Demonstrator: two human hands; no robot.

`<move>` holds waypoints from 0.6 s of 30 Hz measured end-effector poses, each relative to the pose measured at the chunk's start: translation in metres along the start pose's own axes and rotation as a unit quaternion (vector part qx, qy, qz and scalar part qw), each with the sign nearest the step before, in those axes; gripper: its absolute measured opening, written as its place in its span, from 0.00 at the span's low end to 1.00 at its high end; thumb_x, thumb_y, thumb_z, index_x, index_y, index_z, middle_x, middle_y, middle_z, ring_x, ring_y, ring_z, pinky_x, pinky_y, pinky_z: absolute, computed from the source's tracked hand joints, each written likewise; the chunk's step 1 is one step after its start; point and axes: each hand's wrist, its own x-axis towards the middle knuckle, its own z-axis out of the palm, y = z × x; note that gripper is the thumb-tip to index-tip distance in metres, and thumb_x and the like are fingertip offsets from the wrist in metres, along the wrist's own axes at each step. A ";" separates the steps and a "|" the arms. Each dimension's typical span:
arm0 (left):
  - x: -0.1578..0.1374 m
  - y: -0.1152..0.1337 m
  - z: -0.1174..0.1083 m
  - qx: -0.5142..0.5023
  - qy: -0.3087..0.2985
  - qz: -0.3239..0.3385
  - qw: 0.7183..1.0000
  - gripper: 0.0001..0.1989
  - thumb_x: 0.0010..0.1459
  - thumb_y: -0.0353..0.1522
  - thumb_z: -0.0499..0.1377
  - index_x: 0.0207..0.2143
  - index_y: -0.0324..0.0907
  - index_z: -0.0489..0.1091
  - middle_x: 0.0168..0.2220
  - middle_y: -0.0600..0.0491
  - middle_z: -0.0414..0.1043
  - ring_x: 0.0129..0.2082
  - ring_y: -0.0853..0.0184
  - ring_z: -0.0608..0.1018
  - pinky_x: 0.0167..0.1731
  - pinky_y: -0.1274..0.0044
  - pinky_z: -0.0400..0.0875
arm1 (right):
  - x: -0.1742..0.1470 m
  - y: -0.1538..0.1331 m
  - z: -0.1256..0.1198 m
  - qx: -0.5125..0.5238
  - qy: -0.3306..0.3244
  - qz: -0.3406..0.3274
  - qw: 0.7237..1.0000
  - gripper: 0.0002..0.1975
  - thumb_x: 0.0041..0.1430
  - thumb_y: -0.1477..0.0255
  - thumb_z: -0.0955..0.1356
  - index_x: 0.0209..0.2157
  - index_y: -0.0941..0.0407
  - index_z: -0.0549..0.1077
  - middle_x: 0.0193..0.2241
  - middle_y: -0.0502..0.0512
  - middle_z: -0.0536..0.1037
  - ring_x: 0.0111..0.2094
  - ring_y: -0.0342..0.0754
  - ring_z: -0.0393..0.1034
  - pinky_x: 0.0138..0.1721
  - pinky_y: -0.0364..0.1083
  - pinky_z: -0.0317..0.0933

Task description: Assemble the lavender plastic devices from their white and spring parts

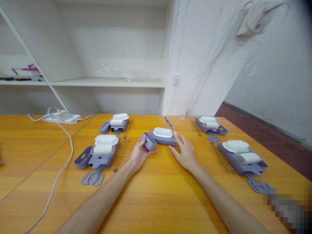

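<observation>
My left hand (138, 155) grips a hollow purple-grey plastic end cap (150, 143) with a round hole in it, between thumb and fingers. Just right of the cap, a purple-grey housing (166, 140) with a patterned side lies on the table. A white oval piece (163, 133) rests on top of it, and a thin wire spring (159, 129) shows over that piece. My right hand (186, 152) is open, fingers spread, its fingertips at the housing's right end. Whether they touch it I cannot tell. Behind the housing lies a thin purple-grey flat piece (168, 123).
Similar part sets stand around: housings at near left (109, 161), far left (119, 127), far right (207, 130) and near right (240, 165). Springs (121, 155) and flat slotted pieces (93, 179) lie beside some. A power strip (62, 117) and white cable (70, 146) occupy the left.
</observation>
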 end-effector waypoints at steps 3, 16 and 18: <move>0.001 -0.001 -0.002 -0.011 0.034 0.010 0.999 0.11 0.57 0.38 0.56 0.41 0.43 0.65 0.38 0.51 0.69 0.32 0.67 0.73 0.32 0.67 0.75 | 0.001 0.002 0.000 -0.030 -0.005 -0.014 0.999 0.27 0.54 0.59 0.65 0.54 0.53 0.62 0.60 0.62 0.57 0.59 0.59 0.52 0.55 0.61 0.48; 0.017 0.001 -0.021 0.094 0.191 0.230 0.950 0.15 0.53 0.44 0.58 0.36 0.47 0.57 0.31 0.60 0.62 0.24 0.75 0.69 0.20 0.86 0.65 | 0.000 -0.011 -0.020 -0.116 -0.021 0.018 0.993 0.32 0.44 0.60 0.70 0.51 0.56 0.64 0.44 0.62 0.68 0.46 0.59 0.61 0.43 0.53 0.53; 0.018 0.000 -0.023 0.098 0.192 0.233 0.948 0.15 0.53 0.44 0.58 0.36 0.48 0.57 0.32 0.60 0.62 0.25 0.75 0.69 0.19 0.86 0.65 | 0.000 -0.013 -0.019 -0.118 -0.036 0.018 0.992 0.31 0.45 0.60 0.69 0.51 0.55 0.64 0.44 0.61 0.68 0.46 0.58 0.61 0.44 0.52 0.52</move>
